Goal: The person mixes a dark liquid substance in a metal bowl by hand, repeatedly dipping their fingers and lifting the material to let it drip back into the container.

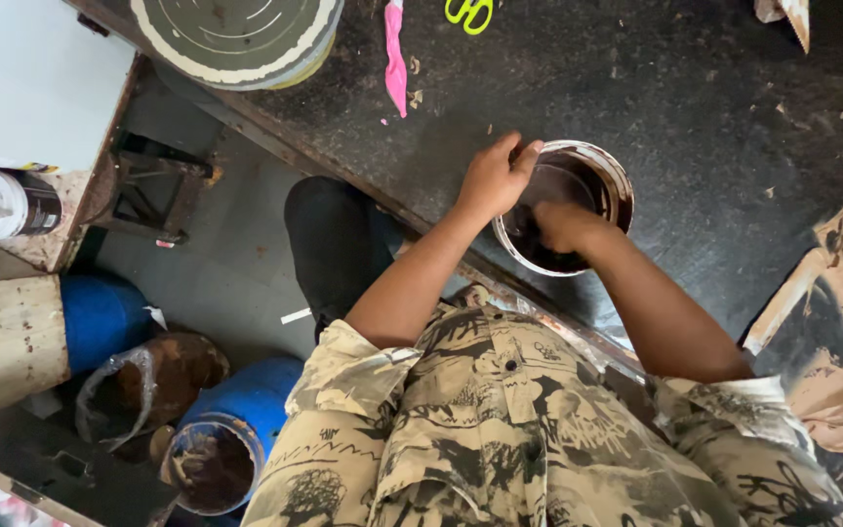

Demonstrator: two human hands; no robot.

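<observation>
Left hand [492, 179] fingers clamp the rim of a tin [566, 207] of dark paste; right hand [563, 224] reaches inside, fingers' state hidden; mixing looks underway.

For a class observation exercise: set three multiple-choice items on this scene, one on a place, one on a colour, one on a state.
1. Where is the right hand?
A inside the round tin
B on the scissors
C on the floor

2. What colour are the scissors' handles?
A red
B yellow-green
C white

3. How is the tin?
A lidded
B tipped over
C open, upright

Answers: 1 A, its fingers dip into the dark contents; 2 B, bright loops at the top edge; 3 C, the left hand grips its open rim.
</observation>
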